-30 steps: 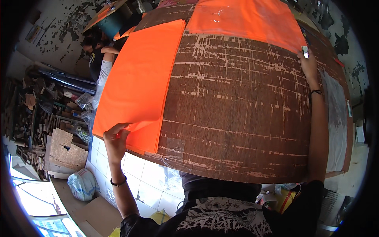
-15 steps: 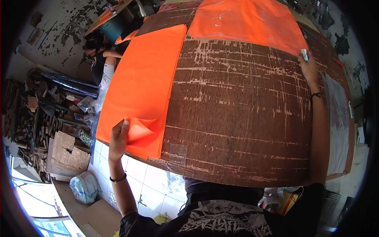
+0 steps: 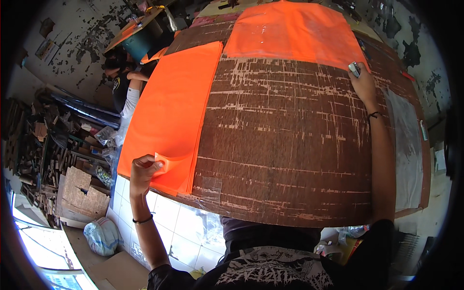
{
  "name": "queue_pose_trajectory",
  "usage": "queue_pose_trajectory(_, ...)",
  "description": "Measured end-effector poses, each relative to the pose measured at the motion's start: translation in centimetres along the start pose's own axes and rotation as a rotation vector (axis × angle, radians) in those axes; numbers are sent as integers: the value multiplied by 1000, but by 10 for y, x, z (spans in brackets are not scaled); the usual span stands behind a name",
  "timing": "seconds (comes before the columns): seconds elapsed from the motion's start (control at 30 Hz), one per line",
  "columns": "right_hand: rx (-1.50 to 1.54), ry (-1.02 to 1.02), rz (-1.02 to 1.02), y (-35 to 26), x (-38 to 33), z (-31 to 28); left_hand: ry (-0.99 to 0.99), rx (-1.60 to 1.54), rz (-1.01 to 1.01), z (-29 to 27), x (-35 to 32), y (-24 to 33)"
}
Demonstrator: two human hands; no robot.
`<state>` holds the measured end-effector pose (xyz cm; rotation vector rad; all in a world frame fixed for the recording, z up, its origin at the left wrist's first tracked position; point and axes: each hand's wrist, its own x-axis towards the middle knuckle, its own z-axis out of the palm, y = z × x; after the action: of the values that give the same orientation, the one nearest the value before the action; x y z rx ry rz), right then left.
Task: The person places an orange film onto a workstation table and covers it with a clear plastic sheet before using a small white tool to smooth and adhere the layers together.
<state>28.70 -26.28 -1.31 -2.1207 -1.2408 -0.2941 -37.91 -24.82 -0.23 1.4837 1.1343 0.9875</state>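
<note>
A stack of thin orange fabric sheets (image 3: 169, 106) lies on the left part of a scored brown board table (image 3: 280, 154). At its near-left corner my left hand (image 3: 144, 175) is closed, with the lifted, curled corner of the top sheet pinched between thumb and fingers. My right hand (image 3: 363, 83) reaches to the far right and is closed round a small silvery-white object (image 3: 355, 69), whose kind I cannot make out. It is at the near-right corner of another orange sheet (image 3: 290, 34), which looks covered with clear plastic.
Clear plastic (image 3: 406, 150) covers the table's right edge. At the left, a co-worker (image 3: 126, 87) sits near a tilted round-topped stand (image 3: 140, 36). Wood scraps (image 3: 43, 150), cardboard (image 3: 84, 193) and a tied sack (image 3: 103, 236) lie along the left side.
My right hand has moved a little left along the far sheet's near edge, and the silvery object has turned. The curled corner in my left hand is smaller. The whole view has shifted slightly.
</note>
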Motion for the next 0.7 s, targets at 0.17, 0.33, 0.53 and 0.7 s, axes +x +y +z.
queue_pose_trajectory(0.17,2,-22,-7,-7,-3,-7,-148,-53,-2,-8,2,5)
queue_pose_trajectory(0.33,49,-13,-36,4,0,-3,-334,-173,-147,-17,10,14)
queue_pose_trajectory(0.53,53,-28,3,-2,2,-6,-190,-202,-70,-31,17,9)
queue_pose_trajectory(0.7,38,-42,9,0,-2,-10,26,268,-147,-21,16,29)
